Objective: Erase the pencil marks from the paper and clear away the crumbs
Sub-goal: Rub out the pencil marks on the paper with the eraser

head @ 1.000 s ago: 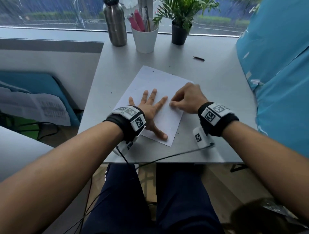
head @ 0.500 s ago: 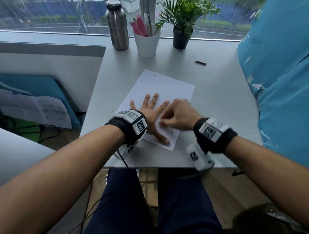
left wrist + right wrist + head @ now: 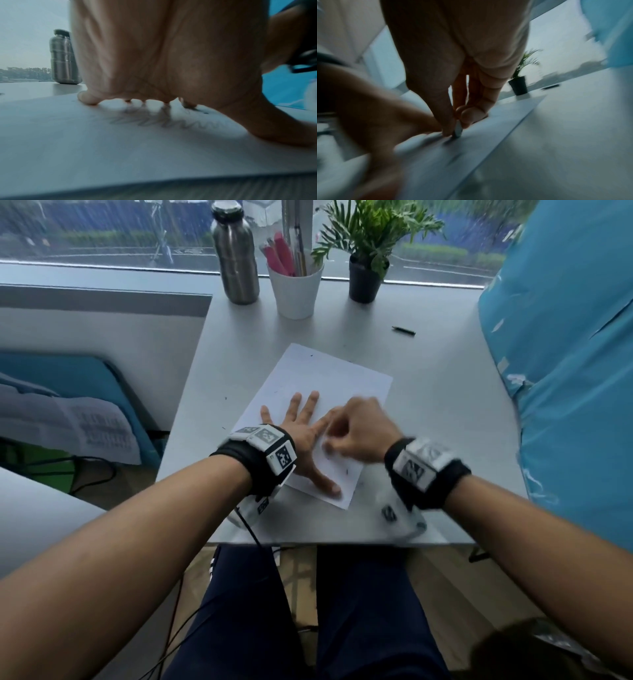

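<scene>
A white sheet of paper [image 3: 322, 378] lies at an angle on the grey desk [image 3: 428, 412]. My left hand [image 3: 301, 436] lies flat on it with fingers spread and presses it down; the left wrist view shows grey pencil scribble [image 3: 163, 121] on the paper [image 3: 85, 135] under the palm. My right hand [image 3: 356, 433], blurred by motion, pinches a small eraser [image 3: 458, 132] between thumb and fingertips and holds its tip on the paper [image 3: 488, 129] beside the left thumb. Small dark crumbs [image 3: 347, 471] lie on the sheet near its front edge.
At the back of the desk stand a steel bottle [image 3: 234, 254], a white cup of pens [image 3: 296, 290] and a potted plant [image 3: 366, 251]. A short dark pencil [image 3: 403, 330] lies at the back right. A turquoise cover [image 3: 565, 371] borders the desk's right side.
My right hand has moved left and toward me across the paper, now close against the left hand, and shows motion blur. The left hand stays flat on the sheet.
</scene>
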{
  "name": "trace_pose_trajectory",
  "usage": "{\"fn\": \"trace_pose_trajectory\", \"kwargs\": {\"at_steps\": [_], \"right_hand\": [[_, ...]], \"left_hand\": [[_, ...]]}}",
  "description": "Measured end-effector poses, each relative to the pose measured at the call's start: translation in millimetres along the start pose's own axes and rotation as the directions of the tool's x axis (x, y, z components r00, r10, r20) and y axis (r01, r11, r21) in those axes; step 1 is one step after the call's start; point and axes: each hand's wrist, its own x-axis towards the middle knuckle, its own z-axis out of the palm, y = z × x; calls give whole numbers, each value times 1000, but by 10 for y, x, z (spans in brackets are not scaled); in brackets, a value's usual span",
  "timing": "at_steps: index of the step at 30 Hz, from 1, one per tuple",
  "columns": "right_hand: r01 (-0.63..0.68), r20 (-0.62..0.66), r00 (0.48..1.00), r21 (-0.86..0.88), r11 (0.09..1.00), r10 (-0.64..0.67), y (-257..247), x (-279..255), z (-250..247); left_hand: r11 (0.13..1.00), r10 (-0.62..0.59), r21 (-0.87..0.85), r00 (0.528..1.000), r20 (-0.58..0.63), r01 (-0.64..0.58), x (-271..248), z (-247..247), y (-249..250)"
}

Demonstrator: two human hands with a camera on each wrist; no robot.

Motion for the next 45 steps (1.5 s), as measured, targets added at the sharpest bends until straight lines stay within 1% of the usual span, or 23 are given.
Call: {"fn": "trace_pose_trajectory", "kwargs": {"at_steps": [2,3,6,7,10,11,13,15,16,19,20,24,25,28,29,33,34,37,38,41,42,43,45], "right_hand": [[69,109,992,12,998,-70,-60,-122,71],[41,94,995,-11,999,-40,2,-63,11],[-95,-101,990,28,995,97,223,160,-178],[-93,-106,990,38,995,97,205,148,-148],[46,67,997,22,999,-47,-51,-112,72],[60,88,994,25,998,-62,-38,-114,65],[-38,-17,999,22,999,38,129,68,-68],[-120,-129,984,48,992,125,232,176,-162],[-112,-124,985,54,992,118,193,146,-121],[51,48,997,42,998,-53,-62,-120,106],[59,72,995,46,997,-62,-44,-115,87],[-117,-124,984,72,990,126,224,183,-152],[-113,-112,986,67,991,120,201,164,-120],[32,57,998,45,998,-35,-38,-77,85],[42,63,997,49,998,-45,-19,-75,83],[-119,-144,981,78,990,129,217,229,-124],[-105,-139,984,81,991,116,194,215,-92],[41,27,999,44,998,-42,-14,-15,96],[39,45,998,44,998,-41,6,-1,74],[-95,-98,990,59,994,100,177,221,-113],[-107,-134,984,61,992,114,191,244,-109],[-90,-127,987,58,994,97,151,222,-68],[-8,-33,999,31,999,9,-1,76,54]], "left_hand": [[1000,-2,25,1000,-2,2,-2,13,-7],[1000,0,27,1000,0,0,-5,18,-9],[1000,6,5,1000,2,-6,-20,-2,2],[1000,2,7,1000,3,-2,-10,-4,-6],[1000,-8,28,1000,-1,8,27,13,-13],[999,-7,32,1000,-3,8,19,16,-9],[1000,-2,18,1000,7,2,-6,5,1],[1000,1,3,1000,14,-1,-16,-11,3],[1000,-1,3,1000,15,1,-13,-17,2],[1000,-14,18,1000,13,14,1,-7,12],[1000,-14,19,1000,9,13,-1,-5,12],[1000,1,-15,1000,11,-1,-30,-30,9],[1000,-1,-15,1000,8,1,-23,-26,6],[1000,-13,19,1000,-2,13,11,-13,10],[1000,-14,22,1000,-3,14,12,-10,12],[1000,-8,-11,1000,4,8,-34,-33,8],[1000,-8,-18,1000,4,8,-27,-37,12],[1000,-16,-1,1000,-1,16,19,-19,15],[1000,-19,0,1000,-1,19,19,-19,12],[1000,-10,-16,1000,-12,10,-7,-24,19],[1000,-10,-20,1000,-15,10,-9,-31,17],[1000,-12,-22,1000,-15,11,-6,-40,16],[1000,-16,0,1000,-16,16,14,-33,18]]}}
